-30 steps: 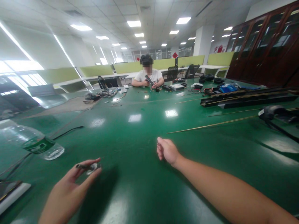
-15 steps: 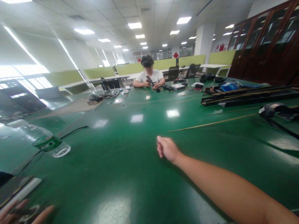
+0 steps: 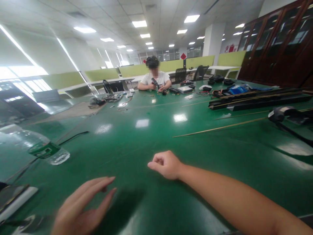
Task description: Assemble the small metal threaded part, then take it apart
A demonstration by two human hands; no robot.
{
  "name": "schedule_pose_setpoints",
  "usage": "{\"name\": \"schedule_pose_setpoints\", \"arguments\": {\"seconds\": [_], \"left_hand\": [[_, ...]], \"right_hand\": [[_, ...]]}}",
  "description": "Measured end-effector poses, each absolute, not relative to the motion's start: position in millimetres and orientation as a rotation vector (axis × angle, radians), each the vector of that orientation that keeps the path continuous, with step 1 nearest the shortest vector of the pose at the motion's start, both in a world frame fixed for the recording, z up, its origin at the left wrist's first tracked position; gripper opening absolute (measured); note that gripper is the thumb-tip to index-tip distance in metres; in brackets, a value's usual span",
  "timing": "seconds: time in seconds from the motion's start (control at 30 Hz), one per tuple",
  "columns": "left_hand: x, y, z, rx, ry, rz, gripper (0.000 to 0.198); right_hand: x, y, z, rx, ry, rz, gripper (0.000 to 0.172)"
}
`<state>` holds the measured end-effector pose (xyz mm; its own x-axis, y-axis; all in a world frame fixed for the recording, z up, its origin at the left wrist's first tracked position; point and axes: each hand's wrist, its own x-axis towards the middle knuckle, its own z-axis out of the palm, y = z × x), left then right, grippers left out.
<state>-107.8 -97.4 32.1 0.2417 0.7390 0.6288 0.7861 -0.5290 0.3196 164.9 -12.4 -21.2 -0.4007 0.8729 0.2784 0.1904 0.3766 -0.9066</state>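
My left hand (image 3: 85, 205) is over the green tabletop (image 3: 117, 153) at the lower left. Its fingers are stretched forward and the thumb stands apart, with nothing between them. To its right and a little farther away, my right hand (image 3: 166, 164) has its fingers curled in and the thumb beside them. Whatever the curled fingers may hold is hidden. A thin brass-coloured rod (image 3: 217, 126) lies beyond my right hand. Left of my left hand are a dark flat item with a pale edge (image 3: 19, 202) and a blurred small object (image 3: 30, 225).
A clear water bottle with a green label (image 3: 45, 150) lies on its side at left, near a black cable (image 3: 73, 138). Black channel-like bars (image 3: 259, 101) and a black strapped device (image 3: 283, 116) are at right. Across the table, a person (image 3: 154, 80) handles a dark tool.
My left hand has come up from the lower left corner, away from the blurred object there, toward the middle. My right hand has shifted left and nearer, turning so its curled fingers show.
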Motion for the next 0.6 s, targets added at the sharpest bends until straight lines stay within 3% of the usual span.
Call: {"name": "schedule_pose_setpoints", "arguments": {"seconds": [0.1,0.23,0.37,0.47,0.6], "left_hand": [[-69,-71,31,-2.683,-1.208,-0.887,0.048],[-32,-50,30,-2.863,-1.102,-0.725,0.017],[-20,-46,28,-2.89,-1.106,-0.754,0.014],[-29,-48,29,-2.851,-1.122,-0.804,0.013],[-67,-56,36,-2.59,-1.323,-0.93,0.016]], "right_hand": [[164,-19,-18,-0.881,-1.903,1.003,0.03],[161,-20,-19,-0.835,-1.984,0.92,0.031],[162,-17,-20,-0.844,-2.002,0.88,0.038],[164,-17,-19,-0.833,-2.012,0.984,0.03],[167,-18,-17,-0.837,-2.052,1.12,0.035]]}}
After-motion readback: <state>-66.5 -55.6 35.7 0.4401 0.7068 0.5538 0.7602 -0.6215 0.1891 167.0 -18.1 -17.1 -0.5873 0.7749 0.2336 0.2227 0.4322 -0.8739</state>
